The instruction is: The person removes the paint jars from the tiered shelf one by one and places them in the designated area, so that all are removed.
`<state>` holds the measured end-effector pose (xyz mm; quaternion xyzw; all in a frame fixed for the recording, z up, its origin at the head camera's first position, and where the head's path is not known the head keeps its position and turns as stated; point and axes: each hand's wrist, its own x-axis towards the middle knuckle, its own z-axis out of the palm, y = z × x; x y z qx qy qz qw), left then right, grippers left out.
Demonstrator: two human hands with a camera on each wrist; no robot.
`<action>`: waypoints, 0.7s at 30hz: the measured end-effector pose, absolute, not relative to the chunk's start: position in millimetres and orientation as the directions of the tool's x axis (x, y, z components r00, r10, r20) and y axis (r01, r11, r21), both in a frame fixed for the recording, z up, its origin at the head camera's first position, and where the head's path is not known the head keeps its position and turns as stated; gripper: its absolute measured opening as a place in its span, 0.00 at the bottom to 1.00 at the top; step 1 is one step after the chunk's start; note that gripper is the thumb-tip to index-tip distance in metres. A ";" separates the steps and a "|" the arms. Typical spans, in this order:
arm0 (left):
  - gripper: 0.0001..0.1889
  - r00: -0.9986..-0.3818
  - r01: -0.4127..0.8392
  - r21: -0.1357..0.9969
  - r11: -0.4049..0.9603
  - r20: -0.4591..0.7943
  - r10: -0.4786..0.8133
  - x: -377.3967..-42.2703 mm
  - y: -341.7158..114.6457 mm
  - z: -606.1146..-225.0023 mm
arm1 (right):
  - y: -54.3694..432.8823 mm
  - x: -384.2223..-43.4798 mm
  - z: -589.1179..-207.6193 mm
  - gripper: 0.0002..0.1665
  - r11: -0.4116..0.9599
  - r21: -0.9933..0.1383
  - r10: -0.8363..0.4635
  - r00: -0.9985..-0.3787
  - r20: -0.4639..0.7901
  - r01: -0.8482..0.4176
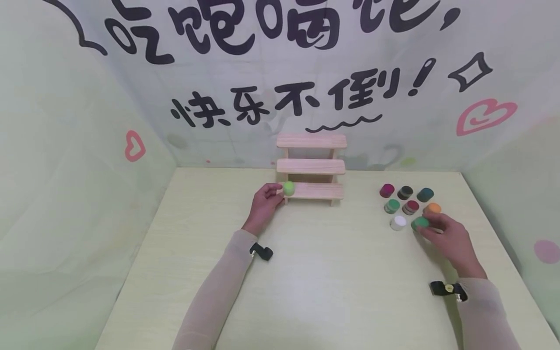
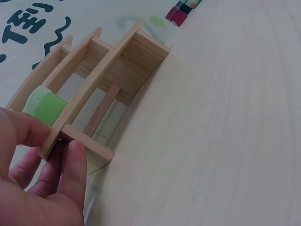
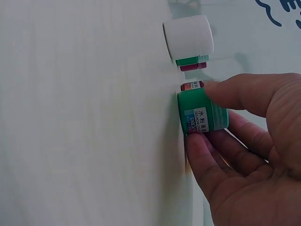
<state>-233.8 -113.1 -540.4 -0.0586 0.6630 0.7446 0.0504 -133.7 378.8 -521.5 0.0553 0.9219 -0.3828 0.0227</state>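
A small three-step wooden stand [image 1: 310, 166] is at the back of the table. On the left end of its lowest step sits a light green paint jar [image 2: 49, 107]. My left hand [image 1: 264, 206] grips that end of the lowest board, one digit at the top beside the jar and other fingers beneath. Over at the right, my right hand [image 1: 450, 240] holds a green paint jar [image 3: 202, 112] between thumb and fingers, its printed label showing in the right wrist view. Near it stands a white jar [image 1: 398, 223], and an orange jar [image 1: 433, 208] is just behind the fingers.
Several more paint jars are grouped there: magenta [image 1: 387, 190], black [image 1: 405, 192], teal [image 1: 425, 195], another green [image 1: 392, 206] and dark red [image 1: 411, 207]. A printed cloth wall [image 1: 245, 146] rises behind the table [image 1: 306, 277], with cloth on both sides too.
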 end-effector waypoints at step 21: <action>0.14 -0.991 -0.133 0.988 -0.074 -0.134 -0.007 -233.8 -113.3 -541.7 | 385.4 -134.5 -509.5 0.35 0.670 -0.737 0.131 -0.991 -0.006 0.093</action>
